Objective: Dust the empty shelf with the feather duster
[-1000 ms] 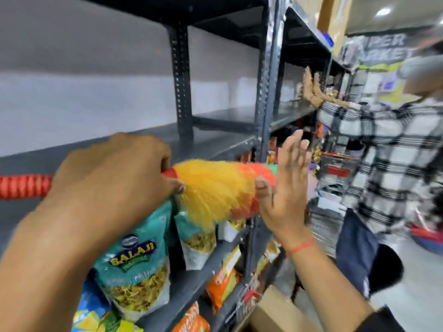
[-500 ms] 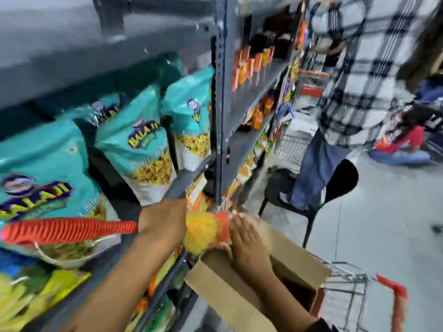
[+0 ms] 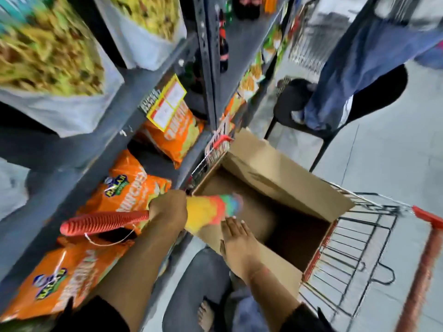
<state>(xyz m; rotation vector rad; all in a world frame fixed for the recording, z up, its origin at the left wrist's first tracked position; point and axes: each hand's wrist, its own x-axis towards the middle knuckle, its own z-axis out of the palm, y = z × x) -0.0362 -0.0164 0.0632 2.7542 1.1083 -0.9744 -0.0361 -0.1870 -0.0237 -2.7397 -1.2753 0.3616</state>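
Your left hand [image 3: 167, 212] is wrapped around the feather duster [image 3: 211, 212]; your right hand [image 3: 236, 238], fingers flat and together, seems to touch its fluff through the blur.

There is one feather duster [image 3: 153, 219], one open cardboard box [image 3: 282, 173] and one wire shopping cart [image 3: 359, 255]. I count three orange snack bags [image 3: 134, 190] on the lower shelf and two bags of yellow snacks [image 3: 48, 56] on the shelf above. Two hands [image 3: 167, 212] show, one yellow price tag [image 3: 166, 101] and one black chair [image 3: 335, 101].
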